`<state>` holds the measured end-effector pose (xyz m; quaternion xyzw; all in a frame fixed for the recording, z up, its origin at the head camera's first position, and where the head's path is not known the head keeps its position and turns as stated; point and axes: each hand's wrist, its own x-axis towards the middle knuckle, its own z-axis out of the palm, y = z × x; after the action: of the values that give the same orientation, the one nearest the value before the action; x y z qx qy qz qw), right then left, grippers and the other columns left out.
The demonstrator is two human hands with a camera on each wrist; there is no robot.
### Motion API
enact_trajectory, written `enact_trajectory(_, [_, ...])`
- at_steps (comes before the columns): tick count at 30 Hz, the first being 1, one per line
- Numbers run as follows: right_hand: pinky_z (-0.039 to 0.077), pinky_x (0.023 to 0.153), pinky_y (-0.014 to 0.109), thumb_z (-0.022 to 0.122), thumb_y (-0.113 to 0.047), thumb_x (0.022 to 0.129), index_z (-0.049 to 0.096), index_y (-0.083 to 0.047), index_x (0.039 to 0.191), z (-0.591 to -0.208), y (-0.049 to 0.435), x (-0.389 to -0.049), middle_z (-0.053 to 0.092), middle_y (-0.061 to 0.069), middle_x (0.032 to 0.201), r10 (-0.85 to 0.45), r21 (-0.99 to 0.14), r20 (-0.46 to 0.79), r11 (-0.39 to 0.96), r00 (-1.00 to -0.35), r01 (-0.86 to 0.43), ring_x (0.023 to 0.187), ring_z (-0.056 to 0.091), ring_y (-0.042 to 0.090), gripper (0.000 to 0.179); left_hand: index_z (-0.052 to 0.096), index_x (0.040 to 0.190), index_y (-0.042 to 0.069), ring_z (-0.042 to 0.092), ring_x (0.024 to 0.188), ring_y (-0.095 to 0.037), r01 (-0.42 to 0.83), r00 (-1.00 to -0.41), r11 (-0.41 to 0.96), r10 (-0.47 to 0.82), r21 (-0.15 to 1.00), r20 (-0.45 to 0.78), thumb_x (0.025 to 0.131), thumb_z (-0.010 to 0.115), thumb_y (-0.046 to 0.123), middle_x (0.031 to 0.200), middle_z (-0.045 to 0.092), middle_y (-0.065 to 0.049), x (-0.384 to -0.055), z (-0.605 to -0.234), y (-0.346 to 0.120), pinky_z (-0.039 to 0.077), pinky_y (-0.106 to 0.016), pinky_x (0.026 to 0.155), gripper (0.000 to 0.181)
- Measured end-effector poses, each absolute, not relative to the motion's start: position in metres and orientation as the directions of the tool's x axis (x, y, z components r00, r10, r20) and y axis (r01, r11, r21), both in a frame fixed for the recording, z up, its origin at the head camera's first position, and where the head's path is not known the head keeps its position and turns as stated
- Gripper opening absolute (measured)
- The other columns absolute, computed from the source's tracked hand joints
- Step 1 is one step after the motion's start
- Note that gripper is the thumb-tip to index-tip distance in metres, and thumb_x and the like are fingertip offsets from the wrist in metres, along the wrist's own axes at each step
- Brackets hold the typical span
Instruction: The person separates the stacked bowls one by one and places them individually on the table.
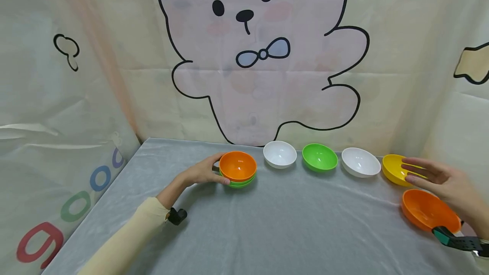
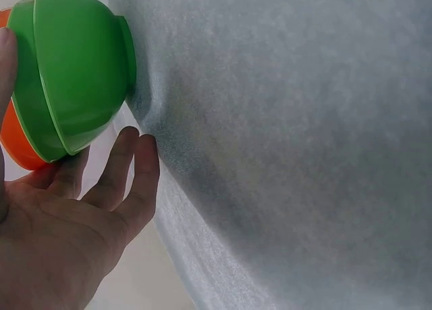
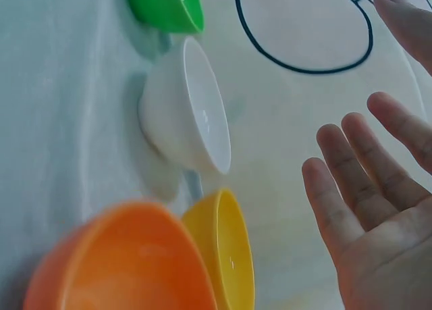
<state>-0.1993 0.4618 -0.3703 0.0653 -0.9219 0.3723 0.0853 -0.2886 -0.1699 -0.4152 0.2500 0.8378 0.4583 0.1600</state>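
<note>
In the head view my left hand (image 1: 204, 171) grips a stack of bowls from its left side, with the thumb at the front and fingers behind. An orange bowl (image 1: 237, 166) sits on top, nested in two green bowls (image 2: 81, 73) that show clearly in the left wrist view. Whether the stack rests fully on the cloth is hard to tell. At the far right my right hand (image 1: 447, 183) is held above a yellow bowl (image 1: 393, 169) and a larger orange bowl (image 1: 429, 210). Its fingers are spread and hold nothing, as the right wrist view confirms.
Right of the stack, along the table's back edge, stand a white bowl (image 1: 280, 155), a green bowl (image 1: 320, 157) and another white bowl (image 1: 361, 162). Grey cloth (image 1: 275, 228) covers the table. A printed curtain (image 1: 405, 96) hangs behind and at the sides.
</note>
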Motion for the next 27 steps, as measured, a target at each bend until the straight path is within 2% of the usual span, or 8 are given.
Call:
enact_trajectory(9, [0.05,0.083,0.014,0.068,-0.008,0.099,0.053,-0.008,0.145,-0.357,0.43,-0.213,0.062,-0.011,0.132,-0.191,-0.758,0.21,0.588,-0.959,-0.283,0.113,0.06,-0.002,0.048,0.037,0.155,0.006,0.043,0.136,-0.03,0.283,-0.813,0.445,0.581,0.85,-0.033,0.085,0.086,0.025,0.15,0.047,-0.009,-0.288,-0.414,-0.17,0.041,-0.05,0.108,0.088])
enact_trajectory(17, [0.051,0.085,0.016,0.069,-0.007,0.099,0.055,-0.01,0.144,-0.354,0.401,-0.228,0.062,-0.006,0.135,-0.227,-0.792,0.217,0.527,-0.949,-0.307,0.115,0.061,0.001,0.047,0.038,0.155,0.008,0.042,0.136,-0.03,0.272,-0.816,0.447,0.577,0.852,-0.042,0.085,0.087,0.024,0.149,0.047,-0.007,-0.288,-0.415,-0.169,0.04,-0.049,0.108,0.087])
enact_trajectory(23, [0.05,0.09,0.018,0.066,0.007,0.096,0.052,0.004,0.143,-0.354,0.377,-0.239,0.062,-0.003,0.135,-0.312,-0.848,0.268,0.372,-0.912,-0.376,0.116,0.063,0.009,0.049,0.038,0.154,0.005,0.039,0.138,-0.033,0.264,-0.816,0.435,0.577,0.861,-0.041,0.086,0.085,0.022,0.15,0.046,-0.01,-0.287,-0.413,-0.169,0.04,-0.052,0.108,0.085])
enact_trajectory(27, [0.051,0.09,0.021,0.066,0.007,0.096,0.051,0.005,0.143,-0.356,0.364,-0.246,0.062,0.0,0.135,-0.366,-0.846,0.288,0.336,-0.885,-0.414,0.117,0.063,0.013,0.049,0.037,0.154,0.004,0.039,0.138,-0.034,0.264,-0.818,0.441,0.574,0.858,-0.044,0.087,0.085,0.022,0.15,0.046,-0.011,-0.287,-0.412,-0.169,0.039,-0.053,0.108,0.085])
